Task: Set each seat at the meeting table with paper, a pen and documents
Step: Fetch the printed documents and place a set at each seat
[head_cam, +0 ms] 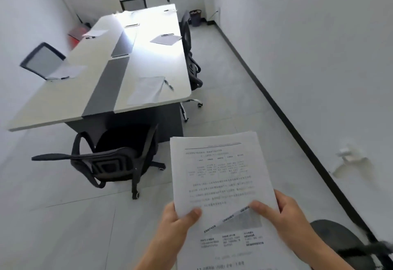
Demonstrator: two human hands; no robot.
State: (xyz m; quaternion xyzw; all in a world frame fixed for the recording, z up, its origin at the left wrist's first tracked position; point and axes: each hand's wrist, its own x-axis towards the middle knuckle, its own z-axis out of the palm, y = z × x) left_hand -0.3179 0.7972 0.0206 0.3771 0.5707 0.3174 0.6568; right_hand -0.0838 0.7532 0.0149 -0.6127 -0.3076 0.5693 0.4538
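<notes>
Both hands keep a closed grip on the printed documents (219,176): the left hand (176,220) pinches the lower left edge of the top sheet with thumb over it, while the right hand (285,218) clamps the lower right side, its thumb lifting the top sheet's bottom corner so a lower page shows beneath. That hold looks meant to peel one copy off the stack, ready to be laid at a seat. The stack is in the air in front of the person, well short of the bench (63,103). On the bench several seats already carry paper with a pen, among them the near sheet (146,89) with its pen (169,84) just beside it. A black office chair (110,161) stands at the near end of the bench, pulled out from under the edge and partly blocking that approach. The floor strip (223,82) between the bench's right edge and the wall is open apart from chairs tucked in along it, so I judge that side the easier way in.
</notes>
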